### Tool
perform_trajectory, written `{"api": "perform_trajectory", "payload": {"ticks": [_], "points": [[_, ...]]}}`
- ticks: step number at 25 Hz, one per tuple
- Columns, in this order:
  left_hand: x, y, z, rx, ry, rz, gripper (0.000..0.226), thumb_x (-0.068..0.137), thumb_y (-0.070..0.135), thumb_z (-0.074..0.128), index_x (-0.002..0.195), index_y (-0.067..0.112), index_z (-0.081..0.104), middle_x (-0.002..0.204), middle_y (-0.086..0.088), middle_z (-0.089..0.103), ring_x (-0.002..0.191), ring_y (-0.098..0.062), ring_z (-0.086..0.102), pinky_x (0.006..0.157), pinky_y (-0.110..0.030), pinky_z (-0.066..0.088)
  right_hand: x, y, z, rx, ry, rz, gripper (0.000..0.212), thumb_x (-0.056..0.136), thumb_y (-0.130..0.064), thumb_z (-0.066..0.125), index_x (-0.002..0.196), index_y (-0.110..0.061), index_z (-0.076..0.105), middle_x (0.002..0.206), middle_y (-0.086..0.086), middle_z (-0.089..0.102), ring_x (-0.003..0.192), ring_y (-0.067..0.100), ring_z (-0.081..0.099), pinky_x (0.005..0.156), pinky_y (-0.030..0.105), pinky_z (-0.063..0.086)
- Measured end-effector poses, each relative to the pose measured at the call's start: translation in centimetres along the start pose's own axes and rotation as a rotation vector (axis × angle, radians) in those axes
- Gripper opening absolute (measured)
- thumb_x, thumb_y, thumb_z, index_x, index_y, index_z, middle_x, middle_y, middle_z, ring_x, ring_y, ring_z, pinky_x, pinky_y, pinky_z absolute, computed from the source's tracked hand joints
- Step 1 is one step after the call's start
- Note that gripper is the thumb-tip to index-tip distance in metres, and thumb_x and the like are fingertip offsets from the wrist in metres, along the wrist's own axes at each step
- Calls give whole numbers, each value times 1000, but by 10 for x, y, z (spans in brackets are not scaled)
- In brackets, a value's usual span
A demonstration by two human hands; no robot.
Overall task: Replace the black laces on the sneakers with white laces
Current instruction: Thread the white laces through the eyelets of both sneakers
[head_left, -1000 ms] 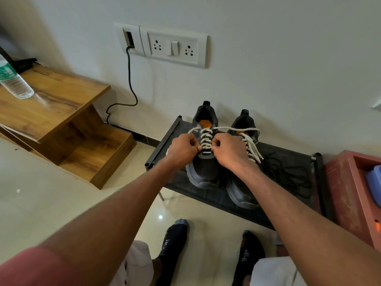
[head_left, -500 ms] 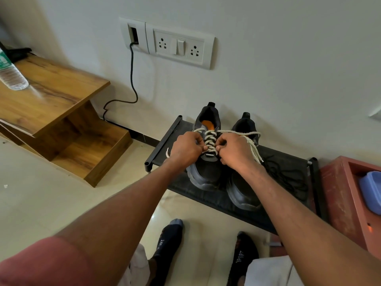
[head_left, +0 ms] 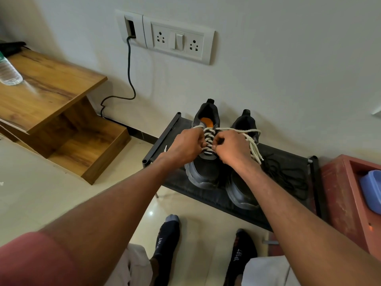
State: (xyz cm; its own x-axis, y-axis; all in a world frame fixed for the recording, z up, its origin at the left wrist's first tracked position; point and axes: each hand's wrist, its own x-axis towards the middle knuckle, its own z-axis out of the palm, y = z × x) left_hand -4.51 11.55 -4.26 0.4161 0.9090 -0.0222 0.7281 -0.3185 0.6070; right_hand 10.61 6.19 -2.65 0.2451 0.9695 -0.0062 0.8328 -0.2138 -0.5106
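A clear plastic water bottle (head_left: pixel 9 72) lies on the tilted wooden shelf unit (head_left: pixel 51 87) at far left. On the low black fabric rack (head_left: pixel 206 196) stand two dark grey sneakers. The left hand (head_left: pixel 182 147) and right hand (head_left: pixel 233 148) each pinch the white cord lace (head_left: pixel 208 139) of the left sneaker (head_left: pixel 204 168) — both grips clenched on it. The right sneaker (head_left: pixel 240 193) also carries white lacing; loose black laces (head_left: pixel 286 174) lie just beside it — on the rack.

Two dark sneakers (head_left: pixel 206 170) stand side by side, white laces (head_left: pixel 208 141) threaded, black laces (head_left: pixel 286 172) loose just beside.
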Motion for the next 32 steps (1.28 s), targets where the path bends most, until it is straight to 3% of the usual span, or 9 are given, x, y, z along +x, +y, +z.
{"api": "perform_trajectory", "payload": {"ticks": [3, 10, 13, 16, 19, 21, 26, 30, 32], "points": [[3, -6, -3, -33, 4, -35, 10, 96, 21, 72, 96, 17, 62, 89, -1, 69, 84, -22, 65, 74, -41, 54, -2, -7, 8, -18, 16, -6, 15, 99, -19, 60, 89, -30, 62, 84, -7, 65, 82, 24, 64, 69, 34, 45], [8, -11, -4, -111, 25, -50, 10, 100, 25, 65, 92, 19, 66, 84, 1, 68, 80, -21, 65, 71, -39, 52, -7, -4, 12, -65, 33, -53, 13, 103, -13, 47, 98, -26, 50, 73, -6, 53, 67, 20, 50, 57, 35, 30], [9, -7, -3, -122, 47, -48, 12, 94, 25, 74, 85, 21, 67, 79, 5, 69, 76, -15, 65, 69, -35, 53, -2, -1, 5, -32, -30, -64, 12, 105, -16, 49, 99, -27, 52, 75, -3, 59, 68, 19, 56, 55, 36, 39], [8, -4, -2, -85, 42, -80, 19, 88, 31, 81, 81, 18, 69, 77, 4, 70, 76, -16, 66, 69, -35, 55, 5, 5, -3, 68, -68, -8, 16, 101, -12, 50, 96, -26, 55, 81, 3, 67, 75, 26, 68, 71, 50, 60], [8, -2, -2, -28, 45, -95, 25, 89, 28, 81, 69, 16, 70, 70, 0, 70, 70, -19, 69, 68, -39, 60, 6, 8, -5, 85, -71, -6, 19, 98, -9, 55, 98, -27, 61, 87, 1, 70, 78, 26, 71, 75, 53, 62], [6, 2, -1, 23, 72, -83, 32, 92, 25, 77, 64, 14, 66, 64, -2, 66, 64, -20, 65, 60, -35, 54, 6, 7, -4, 52, -62, -31, 18, 97, -9, 60, 101, -26, 64, 87, -1, 71, 75, 23, 71, 76, 49, 62], [4, 11, -5, 159, 26, -14, 28, 97, 22, 69, 73, 9, 65, 71, -7, 63, 69, -27, 63, 60, -39, 52, 7, 10, -5, 51, -51, -37, 15, 95, -10, 65, 102, -23, 65, 84, -1, 70, 75, 21, 71, 76, 47, 62], [4, 8, -7, 138, 18, -17, 32, 100, 18, 64, 70, 15, 54, 69, -2, 57, 64, -22, 51, 56, -33, 36, 9, 8, -4, 27, -36, -109, 16, 95, -6, 62, 96, -22, 67, 79, -3, 67, 70, 19, 69, 76, 47, 62], [4, 7, -8, 119, 17, -11, 26, 101, 20, 62, 77, 10, 59, 73, -6, 61, 67, -25, 54, 58, -35, 40, 8, 7, -1, 18, -8, -126, 16, 95, -5, 63, 94, -20, 68, 77, -3, 65, 68, 19, 67, 74, 47, 62]]}}
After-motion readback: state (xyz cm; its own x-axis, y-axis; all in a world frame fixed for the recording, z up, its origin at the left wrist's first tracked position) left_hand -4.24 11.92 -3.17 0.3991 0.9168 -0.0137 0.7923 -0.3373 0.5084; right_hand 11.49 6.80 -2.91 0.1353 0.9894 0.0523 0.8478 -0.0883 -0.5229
